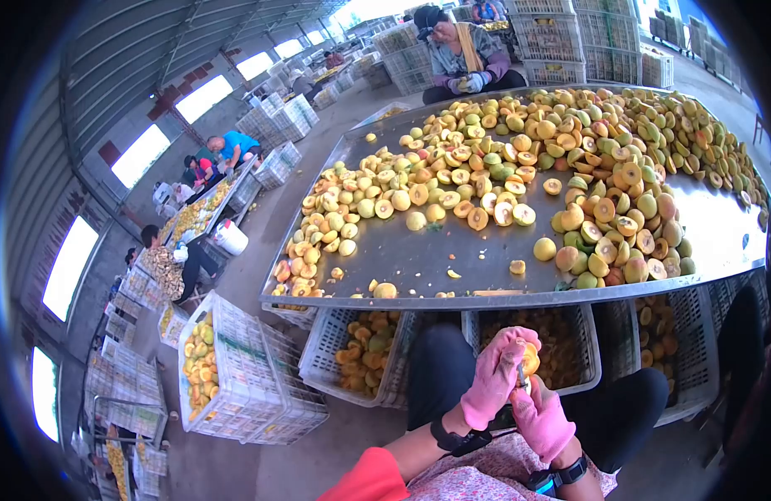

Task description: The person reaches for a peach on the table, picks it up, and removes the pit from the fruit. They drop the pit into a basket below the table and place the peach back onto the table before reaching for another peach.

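Observation:
My left hand (497, 377), in a pink glove, is closed around a yellow peach (531, 359) in front of my lap. Just below and to the right, my right hand (543, 424), also pink-gloved, grips a small metal tool (522, 377). The tool's end is against or very near the fruit; the fingers hide most of it. Beyond my knees stands a metal table (394, 259) with a raised rim. Halved yellow peaches (494, 188) lie across it, heaped thickest on the right (628, 209).
Under the table edge stand crates of fruit: one on the left (310, 367), one behind my hands (593, 355) and one on the right (705, 367). Stacked white crates (252, 376) stand at left. A co-worker (465, 58) sits across the table; others work at a far table (203, 209).

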A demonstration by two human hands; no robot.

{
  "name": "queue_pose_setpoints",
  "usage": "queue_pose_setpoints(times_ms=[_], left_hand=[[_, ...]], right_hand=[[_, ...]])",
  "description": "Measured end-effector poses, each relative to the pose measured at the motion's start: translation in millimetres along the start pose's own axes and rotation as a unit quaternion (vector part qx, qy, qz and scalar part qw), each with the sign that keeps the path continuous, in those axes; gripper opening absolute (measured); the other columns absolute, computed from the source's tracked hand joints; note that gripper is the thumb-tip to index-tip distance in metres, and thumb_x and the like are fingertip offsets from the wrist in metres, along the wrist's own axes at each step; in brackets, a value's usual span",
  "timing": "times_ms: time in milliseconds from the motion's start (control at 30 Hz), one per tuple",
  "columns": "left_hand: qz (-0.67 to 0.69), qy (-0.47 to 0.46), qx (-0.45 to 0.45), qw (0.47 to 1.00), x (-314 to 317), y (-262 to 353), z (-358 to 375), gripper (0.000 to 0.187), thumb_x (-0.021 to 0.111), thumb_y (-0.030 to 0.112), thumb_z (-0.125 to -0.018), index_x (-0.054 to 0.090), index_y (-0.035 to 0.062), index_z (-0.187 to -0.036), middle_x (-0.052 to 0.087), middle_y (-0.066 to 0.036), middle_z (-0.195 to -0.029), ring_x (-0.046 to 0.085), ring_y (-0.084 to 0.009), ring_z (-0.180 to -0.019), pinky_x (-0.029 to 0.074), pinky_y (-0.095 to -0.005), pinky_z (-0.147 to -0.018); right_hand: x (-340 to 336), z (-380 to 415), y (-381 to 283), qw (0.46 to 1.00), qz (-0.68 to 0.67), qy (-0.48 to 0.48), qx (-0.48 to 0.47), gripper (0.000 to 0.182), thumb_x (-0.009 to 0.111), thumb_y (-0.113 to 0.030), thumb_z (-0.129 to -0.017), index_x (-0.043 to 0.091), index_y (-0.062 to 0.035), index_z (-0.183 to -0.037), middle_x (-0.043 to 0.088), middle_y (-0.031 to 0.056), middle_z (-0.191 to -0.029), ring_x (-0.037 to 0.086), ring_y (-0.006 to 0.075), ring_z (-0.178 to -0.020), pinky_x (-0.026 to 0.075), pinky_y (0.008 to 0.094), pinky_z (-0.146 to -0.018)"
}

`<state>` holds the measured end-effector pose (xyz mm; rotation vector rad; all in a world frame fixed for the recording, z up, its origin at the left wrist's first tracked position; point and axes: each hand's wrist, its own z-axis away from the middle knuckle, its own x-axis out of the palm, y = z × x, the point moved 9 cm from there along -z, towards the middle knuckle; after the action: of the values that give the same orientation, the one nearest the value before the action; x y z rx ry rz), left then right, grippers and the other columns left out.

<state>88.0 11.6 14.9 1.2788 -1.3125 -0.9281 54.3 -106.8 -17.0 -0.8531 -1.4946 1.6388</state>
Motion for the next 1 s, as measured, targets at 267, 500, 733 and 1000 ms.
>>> queue_pose_setpoints(times_ms=[267, 500, 733, 1000], left_hand=[[-0.062, -0.050, -0.024, 0.997, 5.3, -3.1, 1.7, 0.032, 0.052, 0.033, -0.108, 0.063, 0.0035, -0.112, 0.066, -0.004, -0.101, 0.060, -0.0096, -0.089, 0.051, -0.0266, -0.082], [-0.073, -0.074, -0.057, 0.993, 6.8, -2.6, -6.9, 0.029, 0.053, 0.030, -0.107, 0.063, 0.0036, -0.110, 0.068, -0.005, -0.093, 0.062, -0.0096, -0.086, 0.051, -0.0261, -0.079], [-0.058, -0.083, -0.068, 0.992, 3.9, -15.4, -4.9, 0.033, 0.051, 0.035, -0.108, 0.062, 0.0043, -0.102, 0.068, -0.004, -0.092, 0.060, -0.0094, -0.084, 0.050, -0.0267, -0.077], [-0.046, -0.133, -0.056, 0.989, 17.9, -13.8, -3.8, 0.043, 0.046, 0.046, -0.109, 0.059, 0.0058, -0.100, 0.061, -0.003, -0.088, 0.060, -0.0109, -0.081, 0.049, -0.0271, -0.075]], right_hand=[[9.4, 12.9, 14.2, 0.988, -0.125, -0.044, 0.085, 0.037, 0.056, -0.039, -0.105, 0.055, -0.0026, -0.112, 0.053, -0.0040, -0.076, 0.043, 0.0046, -0.069, 0.037, 0.0232, -0.062], [23.3, 11.1, 25.9, 0.944, -0.287, -0.085, 0.135, 0.035, 0.057, -0.043, -0.104, 0.055, -0.0085, -0.102, 0.049, -0.0026, -0.072, 0.043, 0.0078, -0.054, 0.032, 0.0237, -0.047], [27.9, 16.8, 27.3, 0.898, -0.349, -0.154, 0.219, 0.035, 0.056, -0.045, -0.104, 0.056, -0.0097, -0.102, 0.043, -0.0027, -0.064, 0.032, 0.0062, -0.047, 0.024, 0.0230, -0.041], [30.1, 23.8, 32.8, 0.802, -0.502, -0.250, 0.208, 0.044, 0.054, -0.049, -0.104, 0.057, -0.0055, -0.099, 0.039, -0.0019, -0.060, 0.028, 0.0068, -0.042, 0.021, 0.0247, -0.039]])
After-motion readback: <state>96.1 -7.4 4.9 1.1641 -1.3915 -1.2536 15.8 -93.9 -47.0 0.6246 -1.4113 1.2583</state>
